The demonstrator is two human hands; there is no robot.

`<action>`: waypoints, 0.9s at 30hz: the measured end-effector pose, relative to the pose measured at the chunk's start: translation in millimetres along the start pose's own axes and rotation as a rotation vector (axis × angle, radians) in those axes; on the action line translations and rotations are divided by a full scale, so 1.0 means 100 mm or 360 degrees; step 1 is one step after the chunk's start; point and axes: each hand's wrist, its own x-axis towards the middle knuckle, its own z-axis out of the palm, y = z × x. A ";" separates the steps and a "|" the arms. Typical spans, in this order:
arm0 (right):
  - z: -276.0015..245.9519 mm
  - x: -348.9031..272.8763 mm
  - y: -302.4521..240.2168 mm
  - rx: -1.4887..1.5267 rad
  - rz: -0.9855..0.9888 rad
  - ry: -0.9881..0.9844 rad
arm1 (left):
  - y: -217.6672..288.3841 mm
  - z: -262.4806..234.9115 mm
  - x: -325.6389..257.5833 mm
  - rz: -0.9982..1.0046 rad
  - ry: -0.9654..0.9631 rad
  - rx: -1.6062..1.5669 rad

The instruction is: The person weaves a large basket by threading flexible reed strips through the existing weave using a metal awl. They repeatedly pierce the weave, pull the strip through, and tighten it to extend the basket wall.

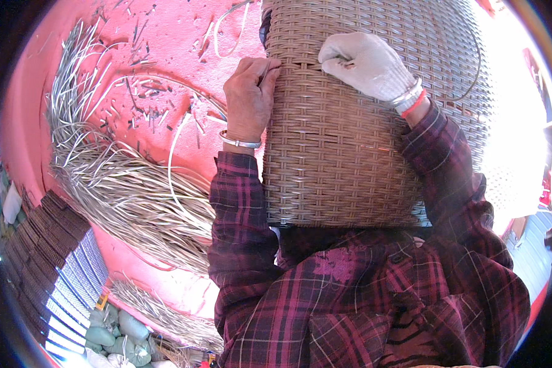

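A brown woven wicker panel (343, 165) spans the space in front of me, up to my lap. At its left edge, the bare fingers of my left hand (249, 95) are closed, thumb against forefinger, on the weave. My right hand (365, 64), in a white glove, is curled shut against the panel's upper part; whatever its fingers hold is hidden. Between the two hands, a small gap shows in the weave. On the right part of the panel, a loose thin strand (477, 67) curves in an arc.
Left of the panel, a large bundle of pale strips (135, 178) lies on the pink floor (184, 138), with short dark offcuts (147, 92) scattered nearby. A second strip bundle (165, 310) lies lower down. Stacked dark woven pieces (43, 245) and filled sacks (126, 337) are at the lower left.
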 end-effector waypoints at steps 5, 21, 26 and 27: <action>0.14 0.03 -0.04 -0.0355 -0.0058 0.0140 | -0.01 -0.12 0.13 0.0225 -0.0251 0.0141; 0.23 -0.08 -0.05 0.0075 -0.0252 0.0627 | -0.15 0.19 -0.01 -0.0660 0.0461 -0.0598; 0.27 0.13 -0.17 -0.0237 -0.0542 0.0818 | -0.08 0.17 -0.08 -0.0737 0.0448 -0.0886; 0.31 0.20 -0.22 -0.0294 -0.0580 0.0618 | -0.05 0.16 -0.08 -0.0731 0.0459 -0.0941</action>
